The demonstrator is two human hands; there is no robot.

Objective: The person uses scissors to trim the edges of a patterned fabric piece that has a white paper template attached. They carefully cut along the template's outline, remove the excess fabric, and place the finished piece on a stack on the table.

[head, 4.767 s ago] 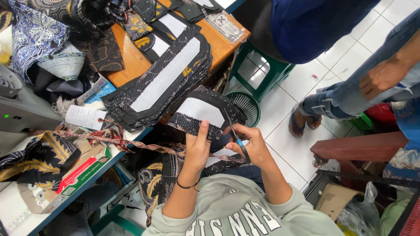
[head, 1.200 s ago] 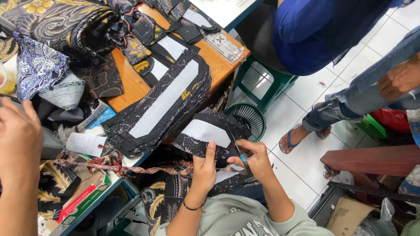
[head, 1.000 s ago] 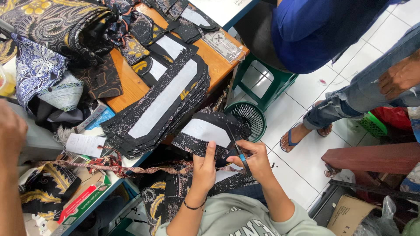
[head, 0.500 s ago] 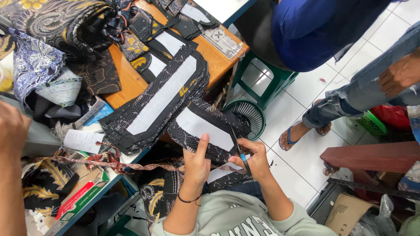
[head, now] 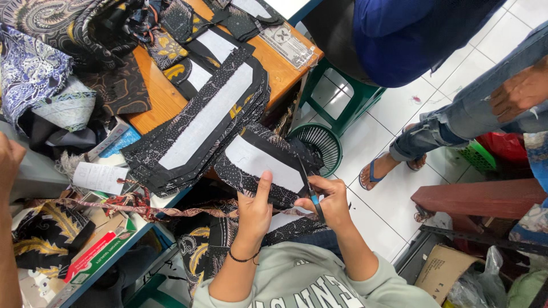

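A dark batik fabric piece with a white panel (head: pixel 260 162) lies across my lap. My left hand (head: pixel 254 214) pins its lower edge, thumb stretched up onto the white panel. A black band sits on that wrist. My right hand (head: pixel 330 202) is shut on dark-handled scissors (head: pixel 308 185), whose blades lie along the piece's right edge. More dark fabric (head: pixel 197 251) hangs below over my knees.
A stack of similar black-and-white pieces (head: pixel 200 122) lies on the wooden table (head: pixel 160 97) amid heaped batik cloth. A green mesh bin (head: pixel 325 145) and green stool (head: pixel 348 105) stand on the tiled floor. Another person's arm (head: pixel 8 171) shows at left; others sit at top right.
My left hand has shifted up the piece with its thumb extended. The scissors stay at the right edge. An arm has appeared at the left edge.
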